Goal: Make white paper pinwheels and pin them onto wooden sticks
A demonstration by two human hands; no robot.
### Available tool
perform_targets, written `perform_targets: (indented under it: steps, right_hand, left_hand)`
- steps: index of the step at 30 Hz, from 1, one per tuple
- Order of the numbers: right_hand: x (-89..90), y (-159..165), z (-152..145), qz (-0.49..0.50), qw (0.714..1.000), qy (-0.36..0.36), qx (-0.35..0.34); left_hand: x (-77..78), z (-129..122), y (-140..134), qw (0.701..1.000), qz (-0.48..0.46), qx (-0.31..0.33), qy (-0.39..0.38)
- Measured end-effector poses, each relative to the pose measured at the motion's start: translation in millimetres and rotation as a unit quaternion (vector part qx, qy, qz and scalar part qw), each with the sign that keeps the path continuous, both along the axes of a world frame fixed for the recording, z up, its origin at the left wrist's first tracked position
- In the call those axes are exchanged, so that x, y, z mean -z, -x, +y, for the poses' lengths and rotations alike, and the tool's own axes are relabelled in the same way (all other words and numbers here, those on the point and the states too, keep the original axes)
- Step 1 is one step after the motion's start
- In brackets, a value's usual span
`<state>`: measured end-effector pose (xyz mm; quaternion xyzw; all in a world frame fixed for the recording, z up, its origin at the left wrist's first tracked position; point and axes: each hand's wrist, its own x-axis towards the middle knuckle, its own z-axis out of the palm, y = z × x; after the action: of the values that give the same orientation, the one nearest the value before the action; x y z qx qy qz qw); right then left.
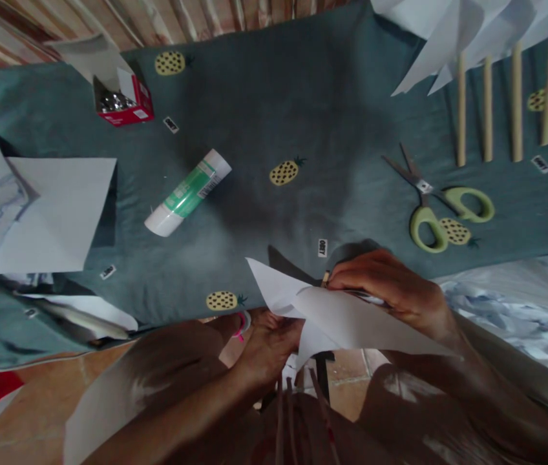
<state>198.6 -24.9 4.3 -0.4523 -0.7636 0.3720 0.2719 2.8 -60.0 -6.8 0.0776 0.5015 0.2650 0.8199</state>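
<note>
Fingers (351, 274) of my right hand (400, 290) are drawn together in a pinch on the far edge of the folded white paper (351, 316), as the head view shows, with a small wooden tip (326, 278) just beside them. My left hand (271, 345) meets the paper at its near left side; its fingertips are hidden, so I cannot tell how they are set. The paper is in the near middle, above my lap, its left point over the green-grey cloth (254, 97). Left of it lies a glue stick (187, 192) (tilted, green label up), and farther left an open red box (128, 113). Scissors (423, 187) lie to the right, blades parted. Far right, white paper shapes (448, 39) and wooden sticks (517, 103) lie in a row.
</note>
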Motion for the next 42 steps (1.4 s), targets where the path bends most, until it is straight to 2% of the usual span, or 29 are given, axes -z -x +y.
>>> perform_targets:
  steps: [3,7,10,13,19,26,36,42]
  right_hand:
    - [1.4,-2,2,-0.005,1.000,0.006,0.020]
    - [2.3,-2,1,-0.005,1.000,0.007,-0.021]
    - [-1.4,7,-2,-0.008,0.997,0.013,0.070]
    - [-7.6,17,-5,-0.017,0.994,0.001,0.105]
    - [-17.0,21,-4,-0.053,0.994,0.027,0.088]
    - [-22.9,22,-4,-0.088,0.990,0.028,0.104]
    - [-30.6,22,13,-0.180,0.974,0.104,0.094]
    - [-40.6,26,28,-0.226,0.957,0.173,0.059]
  left_hand:
    - [-0.9,1,-1,1.000,0.000,-0.007,0.012]
    - [-3.8,4,-3,1.000,-0.005,-0.012,0.027]
    - [-4.6,6,-4,0.999,-0.002,-0.020,0.030]
    - [-2.1,4,-4,1.000,-0.006,-0.016,0.014]
    - [2.3,-1,-1,1.000,-0.019,-0.012,0.014]
    - [4.4,-3,-1,0.999,-0.031,-0.026,0.027]
    - [-2.8,-1,-3,0.999,-0.012,-0.039,0.016]
    - [8.5,-5,-1,0.999,-0.004,-0.026,-0.017]
